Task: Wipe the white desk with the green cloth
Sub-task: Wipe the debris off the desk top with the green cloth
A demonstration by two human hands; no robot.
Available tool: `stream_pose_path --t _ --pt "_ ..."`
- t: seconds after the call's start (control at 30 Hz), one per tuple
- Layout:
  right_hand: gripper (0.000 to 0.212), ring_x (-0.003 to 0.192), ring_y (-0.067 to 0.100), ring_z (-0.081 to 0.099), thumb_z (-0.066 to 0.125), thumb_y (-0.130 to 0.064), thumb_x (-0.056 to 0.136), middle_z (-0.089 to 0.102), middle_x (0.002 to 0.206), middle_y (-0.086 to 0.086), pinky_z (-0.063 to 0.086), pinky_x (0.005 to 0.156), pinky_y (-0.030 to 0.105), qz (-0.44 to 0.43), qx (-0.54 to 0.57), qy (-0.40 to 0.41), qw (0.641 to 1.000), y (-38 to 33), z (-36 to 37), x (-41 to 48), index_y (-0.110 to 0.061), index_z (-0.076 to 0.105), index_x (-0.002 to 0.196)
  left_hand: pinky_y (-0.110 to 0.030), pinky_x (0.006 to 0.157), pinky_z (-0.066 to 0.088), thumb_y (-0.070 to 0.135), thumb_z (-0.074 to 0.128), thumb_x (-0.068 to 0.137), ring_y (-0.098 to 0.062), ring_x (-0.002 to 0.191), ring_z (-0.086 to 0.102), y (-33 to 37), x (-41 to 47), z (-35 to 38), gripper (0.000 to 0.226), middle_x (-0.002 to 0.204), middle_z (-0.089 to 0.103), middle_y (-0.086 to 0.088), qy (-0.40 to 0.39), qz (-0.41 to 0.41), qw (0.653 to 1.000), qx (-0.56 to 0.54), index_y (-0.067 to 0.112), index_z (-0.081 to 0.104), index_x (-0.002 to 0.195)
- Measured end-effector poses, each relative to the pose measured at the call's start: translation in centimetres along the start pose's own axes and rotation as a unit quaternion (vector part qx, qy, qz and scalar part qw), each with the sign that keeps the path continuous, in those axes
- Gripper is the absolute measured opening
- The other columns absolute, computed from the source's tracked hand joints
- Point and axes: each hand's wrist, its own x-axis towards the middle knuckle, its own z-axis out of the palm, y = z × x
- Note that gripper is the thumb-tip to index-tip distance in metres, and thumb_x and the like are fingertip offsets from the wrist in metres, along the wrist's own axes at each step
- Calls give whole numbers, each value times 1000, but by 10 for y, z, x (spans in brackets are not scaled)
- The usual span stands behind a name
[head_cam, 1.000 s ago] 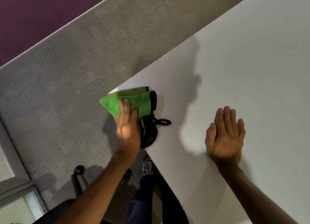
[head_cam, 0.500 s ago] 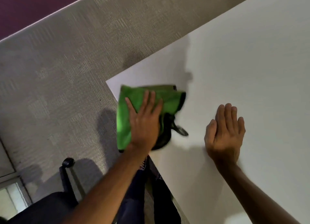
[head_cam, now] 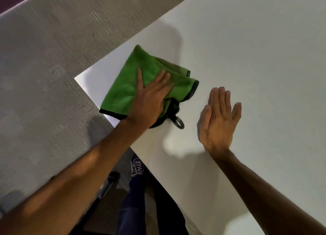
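Note:
The green cloth (head_cam: 127, 86) with a black hem lies folded near the left corner of the white desk (head_cam: 247, 62). A black loop (head_cam: 179, 123) sticks out from under its near side. My left hand (head_cam: 150, 99) presses flat on the cloth with fingers spread, its palm covering the cloth's near right part. To the right of the cloth, my right hand (head_cam: 219, 122) rests flat on the bare desk, fingers together, holding nothing.
Grey carpet (head_cam: 44, 76) lies beyond the desk's left edges. Under the near edge I see my leg in dark trousers (head_cam: 132, 204), a laced shoe (head_cam: 137, 167) and part of a black chair base (head_cam: 109, 183).
My left hand has pushed the cloth from the desk's corner edge further onto the desk, toward the right and away from me. My right hand has stayed in place.

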Motion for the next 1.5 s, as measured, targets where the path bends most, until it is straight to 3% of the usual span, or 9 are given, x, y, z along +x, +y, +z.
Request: stream_pose_path --t 0.17,0.27,0.4,0.53,0.7,0.97,1.17,1.37,1.5 --pt "58 160 31 14 27 -23 105 21 170 13 17 125 63 10 -23 -22 999 3 -5 -2 -10 25 161 -77 102 25 1 62 79 -27 137 46 36 -79 9 37 137 59 -12 -20 162 986 -45 4 70 115" --pt "59 160 32 14 31 -21 104 22 170 13 19 125 62 12 -26 -25 999 1 -6 -3 -9 25 161 -78 99 28 3 60 83 -27 135 47 25 -76 9 38 140 56 -13 -14 187 982 -21 6 68 119" --pt "63 160 32 14 35 -22 101 21 170 14 20 125 62 1 -25 -13 1000 3 -6 -4 -8 23 161 -76 104 23 16 51 89 -26 137 45 8 -21 7 41 145 51 -11 -13 123 992 18 11 63 128" --pt "63 160 33 14 32 -22 101 21 170 14 22 124 62 2 -37 -15 999 3 -4 -3 -8 22 162 -73 111 14 13 60 87 -21 143 37 -15 63 11 48 151 44 -6 -3 6 999 44 18 56 135" --pt "63 160 33 15 33 -21 100 23 170 15 21 124 62 6 -30 -25 999 1 -6 -2 -7 23 161 -73 111 0 13 46 96 -17 148 24 -32 171 16 41 157 36 -2 0 -101 995 24 21 52 136" --pt "64 159 34 16 33 -21 99 23 169 16 21 124 63 4 -33 -25 999 3 -7 -2 -7 23 161 -70 115 5 0 65 81 -23 136 46 12 133 18 59 144 52 -15 -44 97 994 -29 1 48 137" --pt "66 159 35 17 35 -19 97 24 169 17 21 124 63 10 -41 -41 998 -3 -10 0 -6 24 161 -69 113 19 -8 68 75 -28 133 50 -2 41 3 49 135 60 -16 -36 118 992 -38 -2 62 124" --pt "66 160 33 10 33 -21 99 17 171 14 18 126 62 9 -35 -51 998 -1 -9 -2 -7 18 162 -69 112 21 0 52 83 -33 130 53 -43 5 -9 47 138 57 -17 62 -26 997 -26 -2 56 130" --pt "67 161 32 9 34 -21 100 15 172 13 15 127 61 6 -27 -44 999 3 -6 -2 -8 16 163 -69 112 3 53 48 93 -27 148 24 -53 28 -10 58 156 37 -11 27 -141 988 54 17 49 139"
